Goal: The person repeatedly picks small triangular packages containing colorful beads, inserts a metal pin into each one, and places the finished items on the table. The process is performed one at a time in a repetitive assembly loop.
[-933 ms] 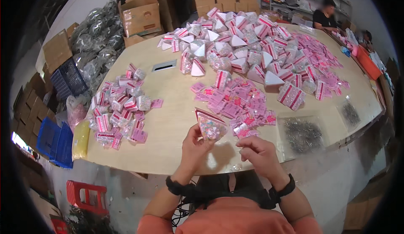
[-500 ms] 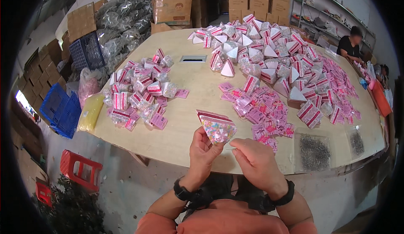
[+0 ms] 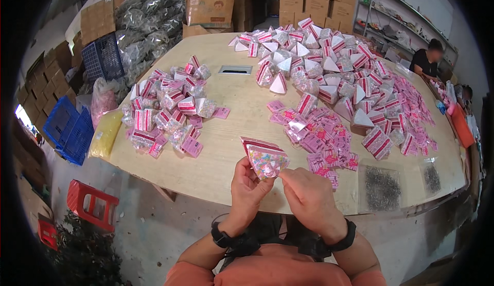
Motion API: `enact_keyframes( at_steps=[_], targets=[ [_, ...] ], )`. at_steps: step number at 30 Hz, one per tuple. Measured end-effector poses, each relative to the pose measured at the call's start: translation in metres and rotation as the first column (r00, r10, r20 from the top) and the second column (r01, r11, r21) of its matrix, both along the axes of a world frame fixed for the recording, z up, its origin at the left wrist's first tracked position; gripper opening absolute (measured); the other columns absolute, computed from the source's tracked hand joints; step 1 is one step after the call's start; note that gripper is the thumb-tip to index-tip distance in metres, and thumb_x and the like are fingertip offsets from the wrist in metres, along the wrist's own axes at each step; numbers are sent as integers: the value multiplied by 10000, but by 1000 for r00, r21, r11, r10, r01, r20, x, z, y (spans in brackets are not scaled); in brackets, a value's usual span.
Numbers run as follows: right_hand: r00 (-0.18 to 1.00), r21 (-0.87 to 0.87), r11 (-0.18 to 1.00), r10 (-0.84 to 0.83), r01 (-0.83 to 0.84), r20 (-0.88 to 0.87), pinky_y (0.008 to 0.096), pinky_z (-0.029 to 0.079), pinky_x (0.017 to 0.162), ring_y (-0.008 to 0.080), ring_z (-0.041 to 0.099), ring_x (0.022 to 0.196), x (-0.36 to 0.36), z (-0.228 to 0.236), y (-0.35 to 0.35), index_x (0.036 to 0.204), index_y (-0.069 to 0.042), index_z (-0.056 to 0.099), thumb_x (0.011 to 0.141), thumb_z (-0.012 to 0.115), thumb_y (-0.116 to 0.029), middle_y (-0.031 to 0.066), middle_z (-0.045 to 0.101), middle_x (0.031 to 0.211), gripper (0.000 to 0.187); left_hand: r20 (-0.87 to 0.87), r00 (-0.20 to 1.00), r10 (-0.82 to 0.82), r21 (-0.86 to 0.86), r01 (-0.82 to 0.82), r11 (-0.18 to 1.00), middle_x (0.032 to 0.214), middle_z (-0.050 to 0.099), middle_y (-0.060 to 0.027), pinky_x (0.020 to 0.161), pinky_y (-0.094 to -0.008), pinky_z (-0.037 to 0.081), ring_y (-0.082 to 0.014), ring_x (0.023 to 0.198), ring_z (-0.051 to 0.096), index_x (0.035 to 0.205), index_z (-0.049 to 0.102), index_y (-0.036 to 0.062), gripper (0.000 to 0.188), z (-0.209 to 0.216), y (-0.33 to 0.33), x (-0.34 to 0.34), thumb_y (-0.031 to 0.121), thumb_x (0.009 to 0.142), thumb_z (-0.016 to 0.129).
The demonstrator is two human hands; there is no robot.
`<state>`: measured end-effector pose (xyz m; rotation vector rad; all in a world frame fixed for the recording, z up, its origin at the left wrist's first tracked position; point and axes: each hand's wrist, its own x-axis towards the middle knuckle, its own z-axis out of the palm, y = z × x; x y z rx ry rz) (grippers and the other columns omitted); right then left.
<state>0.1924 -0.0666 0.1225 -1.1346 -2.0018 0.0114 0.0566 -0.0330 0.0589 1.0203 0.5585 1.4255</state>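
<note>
Just over the table's near edge, my left hand (image 3: 248,187) grips a wedge-shaped cake-slice ornament (image 3: 265,160) with maroon and white layers and a pastel-speckled side. Its narrow end points down toward me. My right hand (image 3: 310,196) is closed, thumb and forefinger pinched against the ornament's lower right side. Whatever sits between those fingertips is too small or hidden to make out. Beyond the right hand lies a spread of pink printed cards (image 3: 329,136). A large heap of similar cake slices (image 3: 329,64) covers the far right of the table.
Slices with pink cards attached form a smaller pile (image 3: 172,100) on the left. Two clear trays of small dark metal pieces, a larger one (image 3: 382,188) and a smaller one (image 3: 431,178), lie at the right. A red stool (image 3: 92,203) stands left of the table (image 3: 231,121). Another person (image 3: 426,62) sits far right.
My right hand has moved slightly left and up, its fingertips now against the ornament. A thin strand seen at those fingers earlier is hidden now. The left hand keeps its hold.
</note>
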Motion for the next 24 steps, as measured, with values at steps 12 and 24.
enact_keyframes(
  at_steps=[12, 24],
  targets=[
    [1000, -103, 994, -23, 22, -6, 385, 426, 516, 307, 561, 611, 6, 2, -1, 944, -10, 569, 755, 569, 6, 134, 550, 694, 190, -130, 989, 73, 89, -61, 994, 1160, 469, -93, 914, -304, 395, -159, 1058, 491, 1217, 326, -5, 545, -3, 1, 4, 48, 783, 653],
    [997, -49, 998, -45, 48, 68, 374, 419, 455, 277, 548, 533, 17, -3, 2, 849, -30, 525, 734, 568, -58, 91, 515, 646, 126, -195, 975, 105, 117, -84, 990, 1143, 458, -93, 883, -293, 409, -153, 1025, 494, 1213, 322, 5, 552, -3, 2, 11, 12, 767, 647]
  ],
)
